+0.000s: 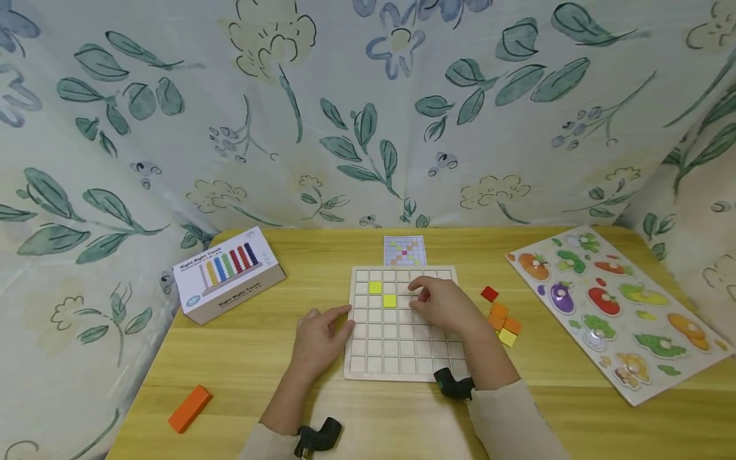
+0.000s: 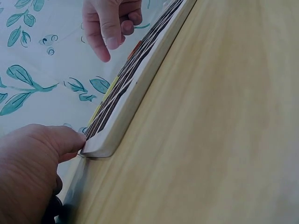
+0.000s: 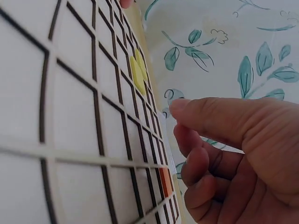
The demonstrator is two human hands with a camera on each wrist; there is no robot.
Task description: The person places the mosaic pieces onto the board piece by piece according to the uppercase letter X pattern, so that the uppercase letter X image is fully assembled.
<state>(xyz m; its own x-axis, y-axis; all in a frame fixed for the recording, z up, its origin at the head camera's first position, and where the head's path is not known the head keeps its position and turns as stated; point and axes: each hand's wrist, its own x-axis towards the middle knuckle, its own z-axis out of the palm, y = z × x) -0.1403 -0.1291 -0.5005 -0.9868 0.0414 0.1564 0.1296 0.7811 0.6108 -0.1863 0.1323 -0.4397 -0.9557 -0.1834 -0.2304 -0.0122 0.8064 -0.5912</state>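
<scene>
A pale wooden grid board (image 1: 390, 348) lies flat on the table. Two yellow square tiles (image 1: 375, 287) sit diagonally in its upper left cells. An orange tile (image 3: 166, 182) fills another cell, hidden behind my right hand in the head view. My right hand (image 1: 445, 306) hovers over the board's upper right, fingers loosely bent and nothing between thumb and fingertips. My left hand (image 1: 319, 338) rests at the board's left edge, thumb and index finger extended to touch the rim. A small coloured pattern card (image 1: 405, 250) lies just behind the board.
Right of the board lie a red tile (image 1: 489, 294), several orange tiles (image 1: 512, 326) and a yellow tile (image 1: 507, 337). Farther right is a vegetable puzzle board (image 1: 621, 313). A toy box (image 1: 230, 275) stands at left, an orange block (image 1: 190, 409) near the front. Floral cloth (image 1: 368, 191) hangs behind.
</scene>
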